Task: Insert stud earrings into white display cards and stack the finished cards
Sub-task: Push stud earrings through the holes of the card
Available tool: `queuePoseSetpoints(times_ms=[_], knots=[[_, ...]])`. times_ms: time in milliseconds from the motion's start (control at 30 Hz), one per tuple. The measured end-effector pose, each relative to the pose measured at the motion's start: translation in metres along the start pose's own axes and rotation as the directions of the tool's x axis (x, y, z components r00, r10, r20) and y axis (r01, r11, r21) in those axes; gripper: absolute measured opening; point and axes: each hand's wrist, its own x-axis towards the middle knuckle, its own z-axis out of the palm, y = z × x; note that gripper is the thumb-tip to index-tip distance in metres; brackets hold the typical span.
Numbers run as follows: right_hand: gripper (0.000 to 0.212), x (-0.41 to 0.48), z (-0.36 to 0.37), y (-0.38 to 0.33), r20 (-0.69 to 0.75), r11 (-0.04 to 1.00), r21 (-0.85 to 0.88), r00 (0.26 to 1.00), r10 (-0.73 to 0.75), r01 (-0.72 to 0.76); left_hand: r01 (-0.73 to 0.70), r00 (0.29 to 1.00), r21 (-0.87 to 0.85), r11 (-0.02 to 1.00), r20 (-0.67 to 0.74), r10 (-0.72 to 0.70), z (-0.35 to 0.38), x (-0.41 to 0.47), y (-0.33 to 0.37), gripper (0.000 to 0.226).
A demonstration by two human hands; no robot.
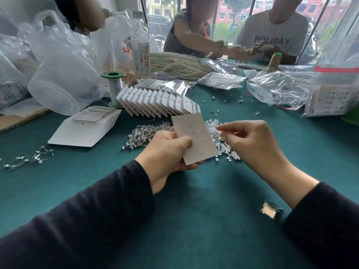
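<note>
Left hand (169,152) grips the white card (194,138); right hand (250,140) pinches – perhaps a stud, too small to tell – a slip could bend the post or crease the card

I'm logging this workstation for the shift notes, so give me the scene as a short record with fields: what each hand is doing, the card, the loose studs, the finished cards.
left hand: grips the white display card by its lower left edge
right hand: fingertips pinched beside the card's right edge; whatever they pinch is too small to tell
card state: tilted, several stud posts poking through, other holes unfilled
loose studs: pile on the green table behind the card
finished cards: fanned overlapping row behind the pile
blank cards: white stack to the left
</note>
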Motion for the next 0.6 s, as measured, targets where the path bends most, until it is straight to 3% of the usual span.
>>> queuePoseSetpoints(times_ms=[167,600], knots=[[0.024,-0.0012,-0.0019,-0.0040,0.024,0.996,0.087,0.999,0.035,-0.037,-0.015,1.000,0.022,1.000,0.003,0.015,-0.0015,0.0008,-0.0005,0.018],[0.020,-0.0006,-0.0005,-0.0017,0.048,0.998,0.049,0.998,0.047,-0.049,-0.024,1.000,0.039,0.999,0.006,0.024,0.0001,0.0023,-0.0018,0.018]])
